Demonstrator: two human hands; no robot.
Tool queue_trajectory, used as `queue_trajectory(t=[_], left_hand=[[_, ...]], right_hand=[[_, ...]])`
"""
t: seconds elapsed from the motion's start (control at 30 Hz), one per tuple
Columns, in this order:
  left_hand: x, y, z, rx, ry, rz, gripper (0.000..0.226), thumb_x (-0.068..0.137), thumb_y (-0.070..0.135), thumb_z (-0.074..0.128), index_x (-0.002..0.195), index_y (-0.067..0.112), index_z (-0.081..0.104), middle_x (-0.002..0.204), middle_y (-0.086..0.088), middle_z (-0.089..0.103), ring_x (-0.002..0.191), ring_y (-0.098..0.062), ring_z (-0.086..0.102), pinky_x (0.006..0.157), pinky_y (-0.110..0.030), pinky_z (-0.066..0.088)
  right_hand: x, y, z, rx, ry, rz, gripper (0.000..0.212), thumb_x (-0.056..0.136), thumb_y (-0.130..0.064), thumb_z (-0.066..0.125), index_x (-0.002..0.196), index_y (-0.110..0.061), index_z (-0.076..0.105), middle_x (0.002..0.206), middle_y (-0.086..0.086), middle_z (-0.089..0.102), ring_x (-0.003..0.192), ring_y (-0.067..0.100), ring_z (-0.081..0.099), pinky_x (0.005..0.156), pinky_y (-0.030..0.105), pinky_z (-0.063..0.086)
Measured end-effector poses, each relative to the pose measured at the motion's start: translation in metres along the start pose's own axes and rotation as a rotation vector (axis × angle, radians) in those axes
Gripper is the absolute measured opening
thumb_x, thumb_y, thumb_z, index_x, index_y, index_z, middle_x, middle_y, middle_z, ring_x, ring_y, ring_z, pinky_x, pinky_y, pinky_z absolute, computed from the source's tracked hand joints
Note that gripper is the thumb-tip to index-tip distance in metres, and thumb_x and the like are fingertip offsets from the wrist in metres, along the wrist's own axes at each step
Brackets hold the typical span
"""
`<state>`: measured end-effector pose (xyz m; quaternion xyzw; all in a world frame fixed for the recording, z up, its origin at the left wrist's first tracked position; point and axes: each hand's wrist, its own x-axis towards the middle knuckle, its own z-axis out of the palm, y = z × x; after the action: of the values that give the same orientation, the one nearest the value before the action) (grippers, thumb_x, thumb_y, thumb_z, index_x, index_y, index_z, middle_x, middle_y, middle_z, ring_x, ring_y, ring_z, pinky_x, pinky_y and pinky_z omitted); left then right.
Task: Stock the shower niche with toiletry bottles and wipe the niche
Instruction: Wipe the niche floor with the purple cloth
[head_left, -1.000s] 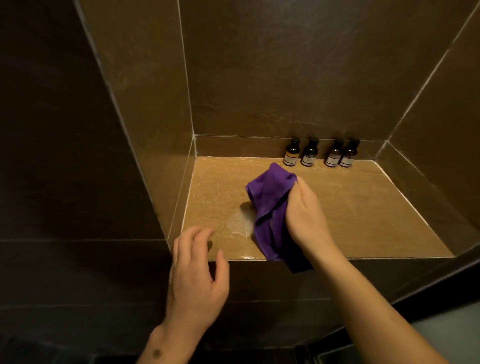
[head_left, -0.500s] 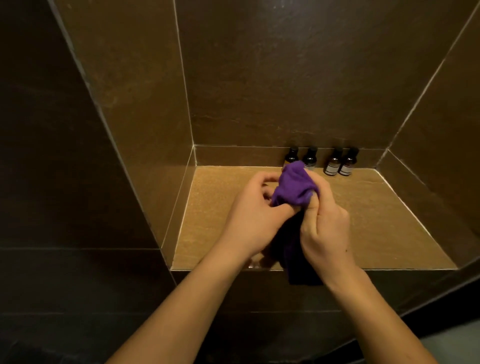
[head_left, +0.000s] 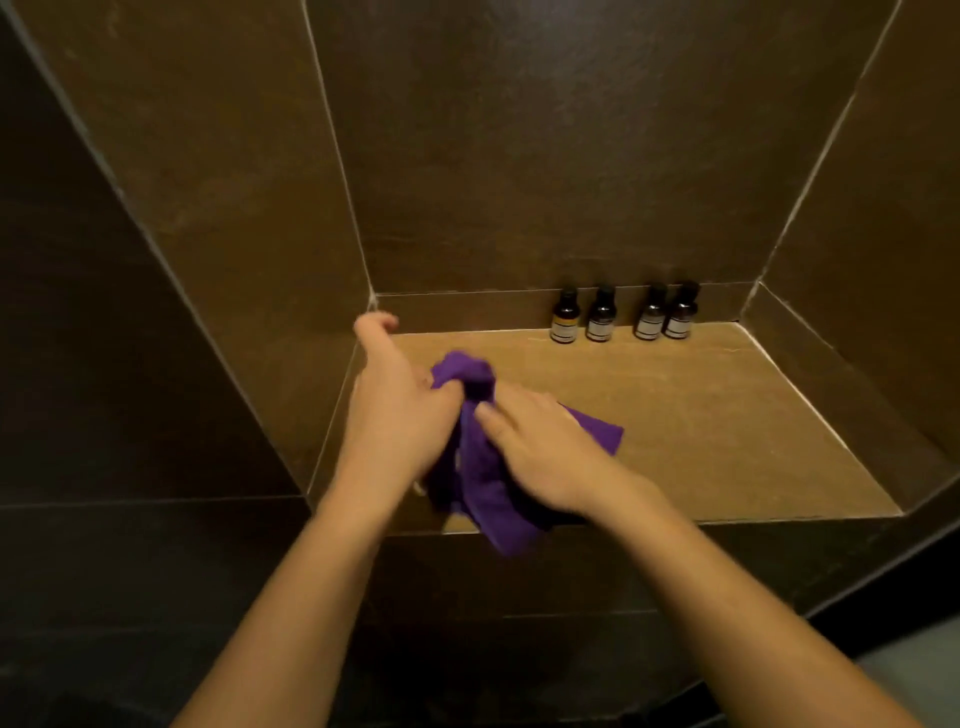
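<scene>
While both my hands work the purple cloth (head_left: 480, 483) at the near left of the niche shelf (head_left: 701, 431), it feels as I would expect: soft, light and limp, bunching wherever I squeeze. My left hand (head_left: 400, 410) has its fingers pinching the gathered top of the cloth; my right hand (head_left: 545, 447) lies flat on it, fingers pressed together. One tail droops over the shelf's front edge. I judge a full-palm hold on the wad best for wiping. The four small bottles (head_left: 623, 314) stand upright at the shelf's back, well apart from the cloth.
</scene>
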<state>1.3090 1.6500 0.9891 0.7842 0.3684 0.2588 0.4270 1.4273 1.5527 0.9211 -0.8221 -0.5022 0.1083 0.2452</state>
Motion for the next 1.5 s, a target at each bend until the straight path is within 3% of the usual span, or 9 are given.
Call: queue_trajectory(t=[0.13, 0.33, 0.47, 0.67, 0.8, 0.93, 1.07, 1.23, 1.5], left_hand=[[-0.026, -0.043, -0.007, 0.238, 0.087, 0.057, 0.069, 0.091, 0.020, 0.062, 0.141, 0.035, 0.017, 0.136, -0.001, 0.049, 0.123, -0.018, 0.053, 0.100, -0.040, 0.050], [-0.067, -0.097, 0.012, 0.422, 0.003, 0.105, 0.061, 0.099, 0.025, 0.044, 0.151, 0.026, 0.013, 0.160, 0.001, 0.020, 0.148, -0.013, 0.021, 0.119, -0.033, 0.031], [-0.074, -0.106, 0.015, 0.394, 0.023, 0.102, 0.056, 0.102, 0.030, 0.038, 0.151, 0.029, 0.011, 0.163, 0.006, 0.007, 0.150, -0.011, 0.014, 0.117, -0.029, 0.026], [-0.073, -0.107, 0.018, 0.442, 0.014, 0.105, 0.058, 0.099, 0.038, 0.041, 0.152, 0.023, 0.022, 0.162, 0.004, 0.011, 0.150, -0.011, 0.010, 0.115, -0.024, 0.017], [-0.069, -0.113, 0.019, 0.494, 0.005, 0.149, 0.052, 0.098, 0.039, 0.039, 0.147, 0.022, 0.033, 0.158, 0.001, 0.024, 0.148, -0.014, 0.020, 0.119, -0.035, 0.030], [-0.063, -0.117, 0.017, 0.592, 0.002, 0.232, 0.048, 0.098, 0.029, 0.042, 0.146, 0.024, 0.039, 0.160, -0.004, 0.026, 0.151, -0.020, 0.017, 0.118, -0.040, 0.033], [-0.064, -0.119, 0.019, 0.485, -0.003, 0.293, 0.053, 0.100, 0.042, 0.026, 0.152, 0.039, 0.018, 0.165, 0.006, 0.007, 0.153, -0.013, -0.004, 0.119, -0.036, 0.016], [-0.067, -0.123, 0.021, 0.299, 0.050, 0.272, 0.060, 0.097, 0.058, 0.017, 0.153, 0.040, 0.007, 0.164, 0.014, 0.002, 0.152, -0.006, -0.002, 0.116, -0.034, 0.018], [-0.071, -0.128, 0.025, 0.614, -0.067, 0.282, 0.067, 0.091, 0.070, -0.003, 0.154, 0.045, -0.001, 0.165, 0.008, -0.014, 0.150, -0.012, -0.021, 0.121, -0.038, -0.006]], right_hand=[[0.010, -0.001, 0.025, -0.236, -0.047, -0.009, 0.065, 0.094, -0.067, 0.014, 0.155, -0.044, 0.007, 0.166, -0.006, 0.009, 0.153, 0.018, 0.006, 0.123, 0.049, 0.003], [0.021, -0.011, 0.029, -0.287, -0.123, -0.200, 0.060, 0.097, -0.064, 0.018, 0.153, -0.048, 0.003, 0.166, -0.008, 0.005, 0.153, 0.013, 0.001, 0.123, 0.048, -0.003], [0.017, 0.003, 0.024, -0.349, -0.163, -0.180, 0.066, 0.091, -0.075, 0.018, 0.151, -0.054, 0.001, 0.166, -0.009, 0.000, 0.153, 0.013, -0.004, 0.123, 0.048, -0.002], [0.005, 0.048, -0.033, -0.330, -0.190, 0.093, 0.064, 0.089, -0.076, 0.020, 0.149, -0.058, 0.008, 0.166, -0.009, 0.003, 0.153, 0.017, 0.004, 0.121, 0.050, 0.009], [0.021, 0.053, -0.052, -0.335, -0.147, -0.081, 0.049, 0.101, -0.053, 0.025, 0.150, -0.049, 0.023, 0.164, -0.014, 0.014, 0.151, 0.009, 0.009, 0.122, 0.037, 0.009], [0.018, 0.053, -0.022, -0.375, -0.260, -0.143, 0.053, 0.096, -0.064, 0.016, 0.148, -0.060, 0.001, 0.166, -0.011, 0.003, 0.152, 0.011, -0.004, 0.124, 0.046, 0.001], [-0.013, 0.010, 0.002, -0.418, -0.264, -0.193, 0.059, 0.093, -0.071, 0.016, 0.143, -0.064, -0.013, 0.166, -0.008, -0.011, 0.152, 0.022, -0.015, 0.121, 0.054, -0.007], [-0.018, -0.022, 0.028, -0.445, -0.291, -0.222, 0.058, 0.095, -0.069, 0.011, 0.145, -0.058, -0.015, 0.165, -0.008, -0.017, 0.151, 0.026, -0.020, 0.118, 0.059, -0.011], [0.103, -0.003, 0.031, -0.407, -0.231, -0.029, 0.063, 0.090, -0.074, 0.011, 0.150, -0.055, 0.005, 0.167, -0.008, 0.001, 0.153, 0.026, -0.003, 0.120, 0.057, -0.006]])
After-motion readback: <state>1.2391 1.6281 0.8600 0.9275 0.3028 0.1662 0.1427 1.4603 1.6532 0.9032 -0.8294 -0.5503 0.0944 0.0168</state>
